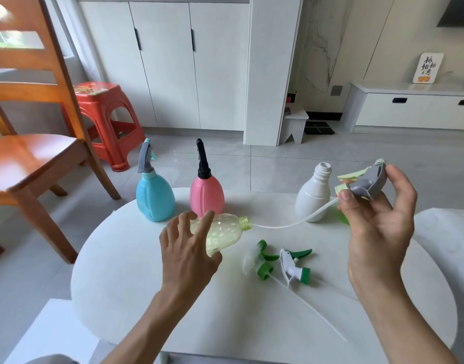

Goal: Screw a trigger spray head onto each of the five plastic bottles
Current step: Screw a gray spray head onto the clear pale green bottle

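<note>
Head view: over the desk [136, 271], the left hand [186, 250] curls round a tilted yellow bottle [223, 232], likely light, squashy, best held mid-body. The right hand [378, 222] pinches a stiff grey head [367, 183], its thin tube [291, 224] bending toward the neck.

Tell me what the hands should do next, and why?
Probably feed the thin white tube into the yellow bottle's open neck. The left hand holds that bottle tilted sideways, the right hand holds the grey spray head, and the tube's tip already lies at the neck.
</note>
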`<state>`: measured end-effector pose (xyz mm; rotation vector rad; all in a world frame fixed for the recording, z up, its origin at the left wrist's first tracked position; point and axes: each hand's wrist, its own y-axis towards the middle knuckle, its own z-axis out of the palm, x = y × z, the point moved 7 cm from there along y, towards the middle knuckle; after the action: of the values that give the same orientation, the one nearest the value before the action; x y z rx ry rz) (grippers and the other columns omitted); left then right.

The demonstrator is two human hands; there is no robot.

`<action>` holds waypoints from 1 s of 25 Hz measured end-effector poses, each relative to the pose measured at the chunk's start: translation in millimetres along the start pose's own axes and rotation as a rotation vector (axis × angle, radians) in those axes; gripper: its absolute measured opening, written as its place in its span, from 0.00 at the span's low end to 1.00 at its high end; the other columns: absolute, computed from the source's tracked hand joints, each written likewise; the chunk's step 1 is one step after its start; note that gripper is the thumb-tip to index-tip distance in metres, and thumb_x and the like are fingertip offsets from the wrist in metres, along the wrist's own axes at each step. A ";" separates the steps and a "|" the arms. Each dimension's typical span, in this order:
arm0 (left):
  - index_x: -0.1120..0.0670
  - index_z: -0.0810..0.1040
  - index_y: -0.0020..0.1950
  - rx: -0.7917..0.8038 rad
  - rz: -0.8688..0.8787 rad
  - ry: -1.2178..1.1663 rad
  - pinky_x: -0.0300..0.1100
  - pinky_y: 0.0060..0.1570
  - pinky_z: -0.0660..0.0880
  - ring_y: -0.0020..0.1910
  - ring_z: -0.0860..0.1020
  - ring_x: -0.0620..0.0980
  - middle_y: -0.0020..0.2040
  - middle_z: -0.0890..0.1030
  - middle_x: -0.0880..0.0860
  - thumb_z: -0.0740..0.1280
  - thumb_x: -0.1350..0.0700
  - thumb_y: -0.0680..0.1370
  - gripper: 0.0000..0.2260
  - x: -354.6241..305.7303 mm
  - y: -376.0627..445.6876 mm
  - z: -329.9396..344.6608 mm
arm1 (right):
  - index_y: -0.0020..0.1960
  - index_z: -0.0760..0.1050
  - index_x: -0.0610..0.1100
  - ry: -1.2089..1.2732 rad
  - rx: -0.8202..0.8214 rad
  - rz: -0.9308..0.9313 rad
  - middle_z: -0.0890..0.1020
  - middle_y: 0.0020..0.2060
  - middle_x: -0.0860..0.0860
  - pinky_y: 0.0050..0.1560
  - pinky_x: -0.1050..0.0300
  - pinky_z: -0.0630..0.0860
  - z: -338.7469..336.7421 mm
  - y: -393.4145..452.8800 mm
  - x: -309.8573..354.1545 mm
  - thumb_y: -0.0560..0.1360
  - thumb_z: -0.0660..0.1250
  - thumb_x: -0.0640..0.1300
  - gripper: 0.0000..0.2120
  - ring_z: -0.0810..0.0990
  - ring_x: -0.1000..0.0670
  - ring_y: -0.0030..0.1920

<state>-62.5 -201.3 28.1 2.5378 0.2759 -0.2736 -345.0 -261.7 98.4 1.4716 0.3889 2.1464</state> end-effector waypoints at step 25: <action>0.50 0.77 0.66 0.018 0.045 -0.175 0.51 0.50 0.70 0.54 0.73 0.60 0.57 0.76 0.55 0.80 0.51 0.59 0.36 -17.5 -5.8 -12.6 | 0.73 0.65 0.52 0.079 0.410 0.390 0.85 0.50 0.47 0.53 0.59 0.79 59.3 -51.8 -63.6 0.73 0.67 0.28 0.34 0.81 0.48 0.54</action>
<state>-79.0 -191.9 39.9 2.5143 0.1489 -0.4796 -259.3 -256.6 45.0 1.8095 0.6460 2.5475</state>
